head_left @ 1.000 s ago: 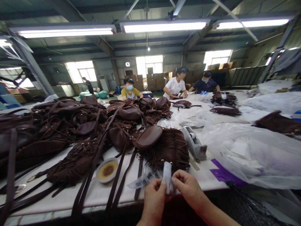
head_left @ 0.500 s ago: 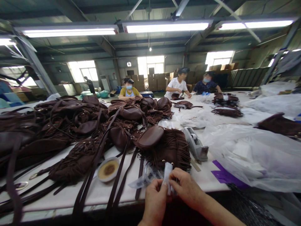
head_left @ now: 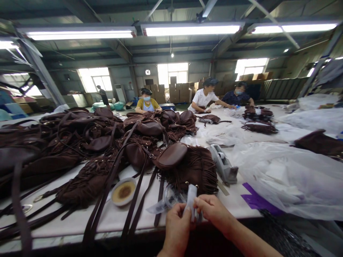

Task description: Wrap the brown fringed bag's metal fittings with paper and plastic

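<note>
Both hands are closed on one upright white strip [head_left: 191,200]: left hand [head_left: 177,228] pinched low, right hand [head_left: 213,212] alongside, its long axis vertical.

White table [head_left: 80,221]: brown fringed bag [head_left: 197,169] just beyond the fingertips [head_left: 199,202], tape dispenser [head_left: 223,165] farther out to their right, round dish [head_left: 123,191] to their left among straps [head_left: 134,207], clear plastic sheeting [head_left: 289,178] and purple sheet [head_left: 255,200] right.
</note>
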{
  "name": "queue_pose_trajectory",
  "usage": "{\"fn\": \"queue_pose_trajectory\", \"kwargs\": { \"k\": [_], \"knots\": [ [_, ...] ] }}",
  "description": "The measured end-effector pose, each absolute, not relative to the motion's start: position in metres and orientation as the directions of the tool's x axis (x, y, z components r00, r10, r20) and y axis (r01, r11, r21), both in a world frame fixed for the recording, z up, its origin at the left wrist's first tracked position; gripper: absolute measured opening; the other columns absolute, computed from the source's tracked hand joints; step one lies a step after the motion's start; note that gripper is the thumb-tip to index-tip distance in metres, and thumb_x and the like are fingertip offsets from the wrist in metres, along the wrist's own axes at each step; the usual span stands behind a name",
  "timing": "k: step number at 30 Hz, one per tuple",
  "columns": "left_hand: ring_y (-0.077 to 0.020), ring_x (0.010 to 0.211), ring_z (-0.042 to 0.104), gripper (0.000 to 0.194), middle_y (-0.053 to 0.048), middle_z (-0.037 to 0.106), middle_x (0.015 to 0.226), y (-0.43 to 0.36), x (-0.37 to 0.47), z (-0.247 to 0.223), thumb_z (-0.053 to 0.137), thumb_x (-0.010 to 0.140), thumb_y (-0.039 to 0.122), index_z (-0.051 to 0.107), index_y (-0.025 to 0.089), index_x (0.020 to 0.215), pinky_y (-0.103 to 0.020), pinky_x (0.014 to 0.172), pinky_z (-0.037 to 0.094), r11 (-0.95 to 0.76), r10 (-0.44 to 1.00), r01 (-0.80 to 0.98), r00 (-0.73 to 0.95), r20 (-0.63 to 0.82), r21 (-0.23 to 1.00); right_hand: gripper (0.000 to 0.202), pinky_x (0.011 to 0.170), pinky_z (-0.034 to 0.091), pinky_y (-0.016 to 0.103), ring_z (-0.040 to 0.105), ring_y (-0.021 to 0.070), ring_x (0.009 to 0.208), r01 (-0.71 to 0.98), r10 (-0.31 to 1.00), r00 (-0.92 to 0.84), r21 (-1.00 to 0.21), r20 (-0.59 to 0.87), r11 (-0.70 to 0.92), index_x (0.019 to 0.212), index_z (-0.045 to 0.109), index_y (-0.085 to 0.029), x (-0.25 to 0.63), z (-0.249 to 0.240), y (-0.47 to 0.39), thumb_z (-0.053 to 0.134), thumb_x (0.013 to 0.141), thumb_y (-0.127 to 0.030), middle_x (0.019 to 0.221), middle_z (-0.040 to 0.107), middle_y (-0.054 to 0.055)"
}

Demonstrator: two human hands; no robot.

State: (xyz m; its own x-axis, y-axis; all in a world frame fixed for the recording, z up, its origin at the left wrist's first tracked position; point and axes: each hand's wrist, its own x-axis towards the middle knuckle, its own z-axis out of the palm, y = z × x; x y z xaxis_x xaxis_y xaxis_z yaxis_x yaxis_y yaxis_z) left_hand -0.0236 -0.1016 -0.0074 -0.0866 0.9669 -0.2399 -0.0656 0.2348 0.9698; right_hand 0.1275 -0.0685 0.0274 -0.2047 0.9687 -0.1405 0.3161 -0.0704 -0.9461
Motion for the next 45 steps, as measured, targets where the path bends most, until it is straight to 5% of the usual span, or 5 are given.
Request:
{"fn": "queue_pose_trajectory", "kwargs": {
  "k": [3, 11, 29, 37, 45],
  "knots": [
    [-0.0205, 0.067, 0.063, 0.05, -0.007, 0.07, 0.075, -0.102, -0.024, -0.006, 0.07, 0.073, 0.061, 0.071, 0.013, 0.087, -0.029, 0.054, 0.055, 0.232, 0.967, -0.06, -0.095, -0.237, 0.971, 0.05, 0.056, 0.036, 0.027, 0.049, 0.0141, 0.057, 0.349, 0.971, -0.218, -0.937, -0.101, -0.02, 0.061, 0.061, -0.017, 0.126, 0.025, -0.069, 0.049, 0.083, -0.06, 0.057, 0.056, 0.001],
    [-0.018, 0.063, 0.061, 0.042, -0.005, 0.068, 0.069, -0.102, -0.023, -0.009, 0.071, 0.074, 0.053, 0.071, 0.013, 0.087, -0.026, 0.052, 0.051, 0.231, 0.966, -0.075, -0.101, -0.237, 0.97, 0.024, 0.056, 0.037, 0.026, 0.048, 0.0141, 0.057, 0.332, 0.989, -0.119, -0.942, -0.092, -0.048, 0.056, 0.054, -0.019, 0.122, 0.031, -0.073, 0.058, 0.069, -0.039, 0.054, 0.054, -0.001],
    [-0.0132, 0.055, 0.058, 0.04, -0.004, 0.067, 0.064, -0.102, -0.02, 0.003, 0.081, 0.065, 0.047, 0.069, 0.012, 0.08, -0.024, 0.052, 0.05, 0.308, 0.94, -0.291, -0.057, -0.338, 0.906, 0.029, 0.057, 0.041, 0.027, 0.052, 0.0152, 0.06, 0.299, 0.996, -0.005, -0.95, -0.09, -0.084, 0.062, 0.056, -0.019, 0.12, -0.015, -0.079, 0.06, 0.077, -0.043, 0.06, 0.057, 0.0],
    [-0.0144, 0.065, 0.062, 0.045, -0.006, 0.068, 0.072, -0.104, -0.023, 0.013, 0.084, 0.06, 0.046, 0.067, 0.013, 0.086, -0.022, 0.055, 0.047, 0.409, 0.901, -0.424, 0.043, -0.433, 0.808, 0.052, 0.038, 0.011, 0.02, 0.023, 0.0027, 0.037, -0.102, 0.902, -0.139, -0.9, -0.408, -0.423, 0.073, 0.048, -0.022, 0.118, -0.009, -0.085, 0.071, 0.065, -0.068, 0.052, 0.045, -0.009],
    [-0.016, 0.062, 0.062, 0.046, -0.004, 0.066, 0.072, -0.101, -0.026, 0.012, 0.076, 0.064, 0.056, 0.063, 0.017, 0.084, -0.024, 0.053, 0.046, 0.451, 0.891, -0.278, 0.083, -0.446, 0.848, 0.056, 0.04, 0.009, 0.018, 0.025, 0.0007, 0.039, -0.257, 0.915, -0.178, -0.88, -0.363, -0.399, 0.071, 0.048, -0.019, 0.122, 0.006, -0.087, 0.082, 0.059, -0.062, 0.053, 0.044, -0.01]
  ]
}}
